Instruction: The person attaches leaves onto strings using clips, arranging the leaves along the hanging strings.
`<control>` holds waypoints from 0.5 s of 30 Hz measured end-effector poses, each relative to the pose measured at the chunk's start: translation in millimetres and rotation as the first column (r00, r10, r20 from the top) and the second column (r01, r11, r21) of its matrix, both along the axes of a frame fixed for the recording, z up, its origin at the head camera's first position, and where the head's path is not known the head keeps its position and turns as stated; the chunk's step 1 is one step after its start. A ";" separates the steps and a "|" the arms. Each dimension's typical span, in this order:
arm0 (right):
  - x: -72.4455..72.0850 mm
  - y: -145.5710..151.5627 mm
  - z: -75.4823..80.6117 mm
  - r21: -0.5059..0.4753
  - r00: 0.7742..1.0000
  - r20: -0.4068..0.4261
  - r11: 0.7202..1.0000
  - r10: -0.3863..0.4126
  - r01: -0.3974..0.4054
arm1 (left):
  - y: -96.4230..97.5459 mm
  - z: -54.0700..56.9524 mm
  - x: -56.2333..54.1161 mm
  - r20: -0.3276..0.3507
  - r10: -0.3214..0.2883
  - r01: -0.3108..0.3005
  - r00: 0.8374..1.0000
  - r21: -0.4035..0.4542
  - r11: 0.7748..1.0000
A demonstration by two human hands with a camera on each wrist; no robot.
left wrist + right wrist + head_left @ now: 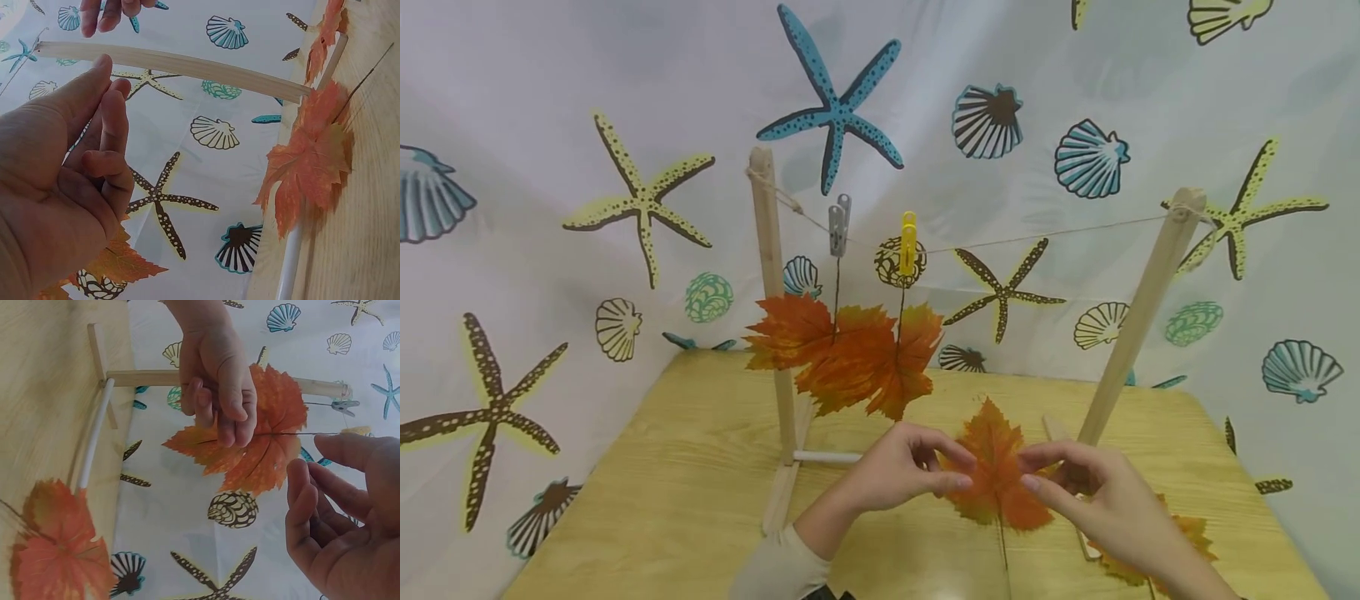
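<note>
Orange leaf point(995, 487) on table point(662, 500) | hands point(891, 475) above | pegged leaves point(853, 358) on string point(1037, 237)

On the pale yellow, wood-grained counter point(640, 467) before me, a lobed, maple-shaped orange leaf point(994, 446) shows redder lower lobes. Toward the counter's near right corner, another orange, maple-shaped leaf point(1191, 533) turns yellowish at its tips. Above the far edge, I see a red-orange hanging maple-shaped leaf point(790, 329) and a second, its orange mottled yellow-green near the stem point(902, 312); their clothespins are plain grey plastic point(837, 233) and bright yellow plastic point(907, 250). The upright wooden posts point(767, 225) are light tan, the thin string point(1045, 237) beige, the slim round rod point(827, 456) white. My left sleeve point(782, 567) is cream. The white cloth point(550, 67) behind carries dotted starfish in blue, yellow and brown, and ribbed shells in teal, yellow and brown.
</note>
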State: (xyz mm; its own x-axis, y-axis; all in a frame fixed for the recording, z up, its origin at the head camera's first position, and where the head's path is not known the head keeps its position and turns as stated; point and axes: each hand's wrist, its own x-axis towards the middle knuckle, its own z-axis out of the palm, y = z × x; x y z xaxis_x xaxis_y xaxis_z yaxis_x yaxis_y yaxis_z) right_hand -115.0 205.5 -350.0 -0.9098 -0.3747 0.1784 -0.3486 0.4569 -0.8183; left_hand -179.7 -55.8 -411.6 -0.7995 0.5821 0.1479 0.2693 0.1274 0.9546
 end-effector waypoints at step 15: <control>8.7 17.4 -36.9 0.062 0.979 0.132 0.987 -0.158 0.151 | 6.8 -22.2 -2.2 0.043 -0.055 0.057 0.998 -0.031 0.998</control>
